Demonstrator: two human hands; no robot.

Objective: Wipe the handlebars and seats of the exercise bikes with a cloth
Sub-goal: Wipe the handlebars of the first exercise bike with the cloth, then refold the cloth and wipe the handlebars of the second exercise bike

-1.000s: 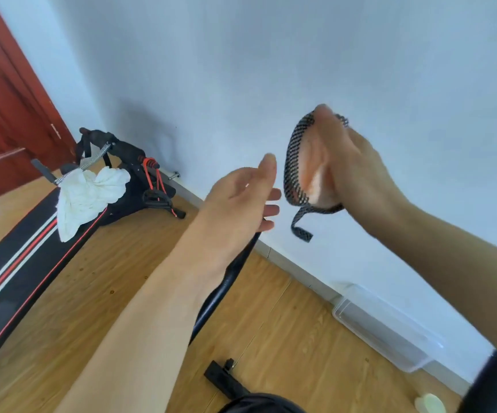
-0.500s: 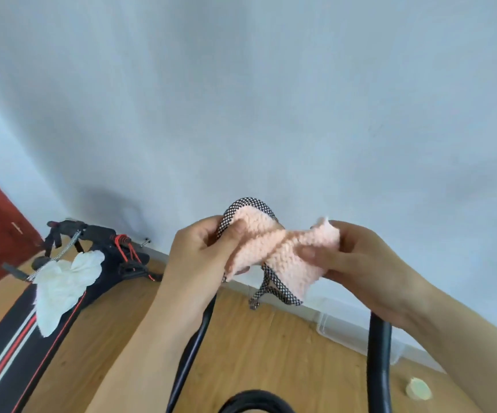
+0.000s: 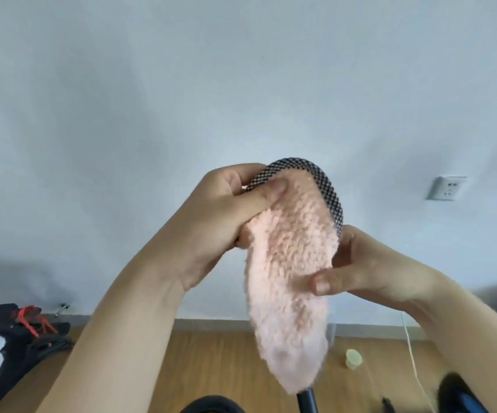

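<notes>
Cloth: the fluffy pink cloth with black-and-white checked trim (image 3: 289, 263) hangs at frame centre, between your hands.
Left hand: your left hand (image 3: 217, 216) pinches its top edge, thumb beside the trim.
Right hand: your right hand (image 3: 369, 263) grips its right side, thumb across the pile.
Lower right: a small pale round object (image 3: 353, 358) sits on the wooden floor (image 3: 217, 362).

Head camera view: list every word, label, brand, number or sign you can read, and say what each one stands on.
No text can be read in this view.
On the pink cloth: fluffy pile and checked trim, no label showing.
On the wall socket: only holes, no legible marking.
On the pale round object on the floor: too small and blurred to tell.
</notes>
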